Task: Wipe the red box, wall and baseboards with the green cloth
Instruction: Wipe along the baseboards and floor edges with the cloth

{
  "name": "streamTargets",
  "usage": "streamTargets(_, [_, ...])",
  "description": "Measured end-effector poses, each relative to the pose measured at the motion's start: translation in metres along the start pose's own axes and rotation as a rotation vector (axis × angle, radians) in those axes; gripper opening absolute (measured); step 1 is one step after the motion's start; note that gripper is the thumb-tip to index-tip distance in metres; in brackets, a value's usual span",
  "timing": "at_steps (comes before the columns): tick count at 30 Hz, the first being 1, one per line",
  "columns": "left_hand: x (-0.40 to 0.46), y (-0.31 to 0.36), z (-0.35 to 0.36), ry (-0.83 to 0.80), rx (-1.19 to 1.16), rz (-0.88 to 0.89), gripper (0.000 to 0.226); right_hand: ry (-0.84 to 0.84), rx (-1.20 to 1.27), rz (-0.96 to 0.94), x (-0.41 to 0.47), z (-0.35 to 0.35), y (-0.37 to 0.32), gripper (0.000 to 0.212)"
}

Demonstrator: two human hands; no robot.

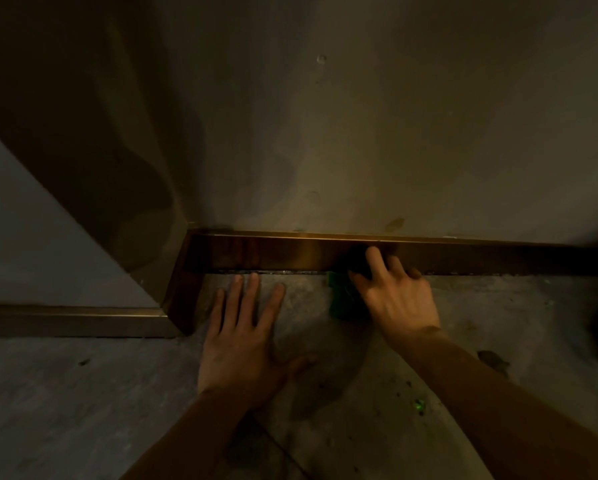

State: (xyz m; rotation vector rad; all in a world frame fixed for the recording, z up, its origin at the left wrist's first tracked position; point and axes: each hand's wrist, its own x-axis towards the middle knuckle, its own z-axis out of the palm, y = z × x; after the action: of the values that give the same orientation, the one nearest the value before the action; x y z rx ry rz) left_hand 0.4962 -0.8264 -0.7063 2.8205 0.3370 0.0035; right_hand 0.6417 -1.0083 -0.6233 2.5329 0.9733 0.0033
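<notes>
Dim corner: grey concrete floor (325, 427), stained wall (359, 133) ahead, glossy brown baseboard (256, 252) running along its foot and wrapping the corner on the left. I saw no red box in view.

Right hand (394, 296) was pressing the green cloth (340, 299) against the baseboard, fingers (375, 259) closed down over the wad, clamped on it. The cloth was bunched at the baseboard's lower edge where it met the floor, mostly hidden under the hand; only a green patch showed on its left side.

Left hand (245, 337) was flat on the floor, fingers spread, holding nothing, fingertips close to the baseboard's foot, near the corner. I read it as a brace.

My take: baseboard step was in hand; I couldn't tell how much of it was already wiped.

How I'd run this step:
- Keep the cloth flat on the face, not balled up, for more contact.
- Long strokes along the board, one direction, overlapping.
- Run a folded edge along the top lip and the grimy gap at the floor line, where dirt looked to sit.
- Work towards the corner, then do the short return piece to the left.
- Keep weight on the left hand, light even pressure on the right.

Risk: dragging floor grit up onto the glossy face.
</notes>
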Motion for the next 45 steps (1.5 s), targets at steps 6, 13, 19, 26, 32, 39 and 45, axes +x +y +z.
streamTargets(6, [0.000, 0.002, -0.004, -0.007, 0.012, 0.005, 0.113, -0.036, 0.012, 0.122, -0.013, 0.001, 0.027, 0.049])
streamTargets(13, [-0.001, 0.001, -0.006, -0.027, 0.029, 0.007, 0.113, -0.019, 0.133, 0.249, -0.030, -0.001, 0.045, 0.055])
streamTargets(19, [0.001, 0.000, -0.006, -0.039, -0.017, 0.017, 0.112, 0.133, 0.403, 0.437, -0.041, -0.006, 0.045, 0.049])
streamTargets(26, [0.009, -0.003, -0.019, -0.118, -0.140, -0.009, 0.112, 0.172, 0.832, 0.682, -0.051, -0.019, 0.032, 0.047])
streamTargets(32, [0.016, 0.023, -0.052, -0.127, -0.479, 0.190, 0.122, 0.094, 1.646, 0.676, -0.054, -0.041, 0.013, 0.029])
streamTargets(39, [0.017, 0.047, -0.076, -0.058, -0.511, 0.299, 0.120, 0.013, 1.994, 0.545, -0.063, -0.062, -0.004, 0.029])
streamTargets(45, [0.019, 0.039, -0.098, 0.110, -0.371, 0.269, 0.058, -0.043, 1.925, 0.369, -0.072, -0.067, -0.004, 0.045])
